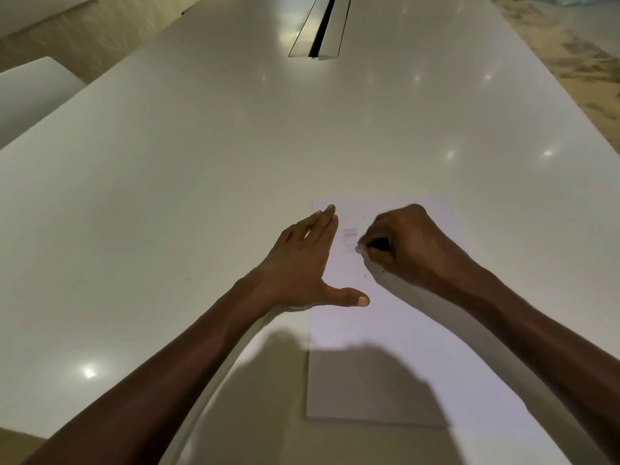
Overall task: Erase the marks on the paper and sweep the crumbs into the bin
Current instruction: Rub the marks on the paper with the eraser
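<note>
A white sheet of paper [379,333] lies on the white table [188,182] in front of me. Faint grey pencil marks [349,233] show near its top left. My left hand [303,263] lies flat with straight fingers on the paper's left edge, thumb spread onto the sheet. My right hand [402,243] is curled into a fist and grips a small eraser [361,249], whose pale tip touches the paper just right of the marks. A few tiny dark crumbs [365,276] lie on the paper below my right hand.
A long cable slot with an open metal flap [320,28] is set into the table's middle at the far end. A white chair [33,92] stands at the left. Patterned floor [583,62] shows past the table's right edge. No bin is in view.
</note>
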`<state>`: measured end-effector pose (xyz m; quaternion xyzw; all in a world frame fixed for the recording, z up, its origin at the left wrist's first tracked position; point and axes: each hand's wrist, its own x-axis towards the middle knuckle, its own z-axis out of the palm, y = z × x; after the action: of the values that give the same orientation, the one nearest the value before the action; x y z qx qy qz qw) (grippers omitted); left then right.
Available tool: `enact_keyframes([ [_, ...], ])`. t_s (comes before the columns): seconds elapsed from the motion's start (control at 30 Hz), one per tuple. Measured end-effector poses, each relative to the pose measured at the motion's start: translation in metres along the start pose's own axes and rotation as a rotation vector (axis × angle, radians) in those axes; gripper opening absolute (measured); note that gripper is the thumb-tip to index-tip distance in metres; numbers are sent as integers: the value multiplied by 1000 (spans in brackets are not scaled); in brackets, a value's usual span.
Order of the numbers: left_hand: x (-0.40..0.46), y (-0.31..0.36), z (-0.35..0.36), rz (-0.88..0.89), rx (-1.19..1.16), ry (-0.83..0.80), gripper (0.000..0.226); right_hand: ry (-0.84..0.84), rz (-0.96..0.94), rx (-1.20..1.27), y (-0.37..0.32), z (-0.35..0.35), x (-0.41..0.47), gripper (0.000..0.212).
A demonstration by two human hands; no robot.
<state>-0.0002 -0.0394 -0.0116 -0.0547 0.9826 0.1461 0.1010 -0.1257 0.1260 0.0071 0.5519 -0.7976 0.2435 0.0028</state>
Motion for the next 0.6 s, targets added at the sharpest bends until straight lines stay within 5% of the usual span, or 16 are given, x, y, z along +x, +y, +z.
enact_keyframes([
  [0.6, -1, 1, -1, -5, 6, -5, 134, 1, 22, 10, -5, 4, 0, 13],
])
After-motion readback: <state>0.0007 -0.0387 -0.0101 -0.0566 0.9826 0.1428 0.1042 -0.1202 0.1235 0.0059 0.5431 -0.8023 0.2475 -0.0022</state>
